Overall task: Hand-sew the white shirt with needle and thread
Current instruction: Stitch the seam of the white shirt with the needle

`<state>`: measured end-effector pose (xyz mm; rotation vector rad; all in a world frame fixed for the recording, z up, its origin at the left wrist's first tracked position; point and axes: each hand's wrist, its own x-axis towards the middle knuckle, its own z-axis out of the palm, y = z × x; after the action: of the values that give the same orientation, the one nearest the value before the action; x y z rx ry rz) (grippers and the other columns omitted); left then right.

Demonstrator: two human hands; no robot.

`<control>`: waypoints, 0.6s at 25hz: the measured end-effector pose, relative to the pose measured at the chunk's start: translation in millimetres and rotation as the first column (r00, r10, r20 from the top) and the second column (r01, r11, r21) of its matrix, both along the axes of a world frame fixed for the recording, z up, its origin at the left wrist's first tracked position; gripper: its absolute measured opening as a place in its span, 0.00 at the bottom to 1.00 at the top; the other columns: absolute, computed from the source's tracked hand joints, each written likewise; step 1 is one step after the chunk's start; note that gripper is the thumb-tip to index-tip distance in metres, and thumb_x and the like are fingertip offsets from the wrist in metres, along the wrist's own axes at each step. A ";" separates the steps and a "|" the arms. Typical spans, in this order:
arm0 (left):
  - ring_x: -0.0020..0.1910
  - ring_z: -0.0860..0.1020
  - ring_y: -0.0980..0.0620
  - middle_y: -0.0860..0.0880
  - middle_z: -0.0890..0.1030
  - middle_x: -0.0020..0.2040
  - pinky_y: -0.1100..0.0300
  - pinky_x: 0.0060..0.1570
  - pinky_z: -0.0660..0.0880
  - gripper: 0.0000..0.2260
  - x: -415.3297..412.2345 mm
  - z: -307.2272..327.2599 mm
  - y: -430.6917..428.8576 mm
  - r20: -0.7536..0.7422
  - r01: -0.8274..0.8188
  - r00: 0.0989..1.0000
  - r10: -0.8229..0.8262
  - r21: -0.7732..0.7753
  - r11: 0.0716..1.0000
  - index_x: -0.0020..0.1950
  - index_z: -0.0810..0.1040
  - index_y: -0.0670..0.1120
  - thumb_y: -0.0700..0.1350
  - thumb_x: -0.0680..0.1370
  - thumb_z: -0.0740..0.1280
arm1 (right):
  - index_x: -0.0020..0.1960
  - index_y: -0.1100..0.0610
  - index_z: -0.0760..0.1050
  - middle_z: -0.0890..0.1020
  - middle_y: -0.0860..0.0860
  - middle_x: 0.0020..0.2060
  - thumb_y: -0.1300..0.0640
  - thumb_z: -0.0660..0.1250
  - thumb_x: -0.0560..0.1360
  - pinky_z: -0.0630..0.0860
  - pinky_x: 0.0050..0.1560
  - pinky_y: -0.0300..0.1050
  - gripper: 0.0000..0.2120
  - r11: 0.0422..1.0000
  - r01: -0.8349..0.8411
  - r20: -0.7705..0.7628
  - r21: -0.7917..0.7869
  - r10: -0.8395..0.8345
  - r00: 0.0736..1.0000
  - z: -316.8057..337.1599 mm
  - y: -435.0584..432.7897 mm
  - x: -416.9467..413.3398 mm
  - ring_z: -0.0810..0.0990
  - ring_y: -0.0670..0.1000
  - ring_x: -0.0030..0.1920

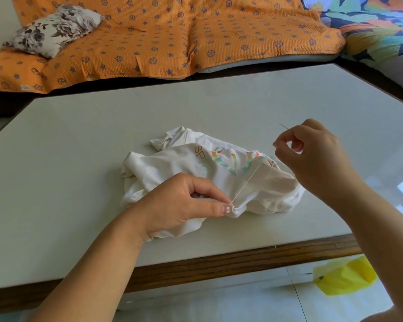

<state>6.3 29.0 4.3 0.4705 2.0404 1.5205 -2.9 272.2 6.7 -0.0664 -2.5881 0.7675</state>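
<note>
A crumpled white shirt [172, 159] with a colourful print lies in the middle of the pale table [79, 140]. My left hand [184, 203] pinches a fold of the shirt near its front edge, thumb and forefinger tight at the stitch point. From that spot a white thread [247, 181] runs taut up and to the right. My right hand [316, 156] is raised above the shirt's right end and pinches the needle [283, 126], whose thin tip sticks out up and left past the fingers.
The table has a wooden front edge [242, 259]. A yellow plastic bag [344, 277] lies on the floor at the lower right. Behind the table stands a sofa with an orange patterned cover [172, 36] and a floral cushion [54, 29].
</note>
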 end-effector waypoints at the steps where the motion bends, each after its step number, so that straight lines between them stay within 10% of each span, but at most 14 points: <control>1: 0.44 0.82 0.60 0.52 0.85 0.40 0.70 0.47 0.74 0.05 0.2 0.2 0.0 -0.001 0.005 1.000 -0.005 -0.001 1.000 0.45 0.86 0.44 0.36 0.72 0.73 | 0.44 0.57 0.80 0.71 0.47 0.39 0.57 0.66 0.75 0.67 0.39 0.40 0.05 0.999 0.037 -0.002 -0.002 -0.037 0.999 -0.9 2.4 -2.2 0.71 0.48 0.40; 15: 0.45 0.82 0.61 0.53 0.85 0.41 0.70 0.47 0.73 0.04 -0.2 1.3 -1.8 -0.014 0.008 1.000 -0.009 -0.049 0.999 0.45 0.86 0.47 0.39 0.72 0.75 | 0.52 0.57 0.81 0.74 0.48 0.46 0.55 0.60 0.80 0.63 0.46 0.40 0.12 0.993 0.113 0.132 -0.024 -0.109 0.985 -0.3 7.0 -8.2 0.71 0.48 0.48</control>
<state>6.1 27.2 5.6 0.4717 2.0790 1.4629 -11.1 279.2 6.5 -0.2765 -2.6685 0.7875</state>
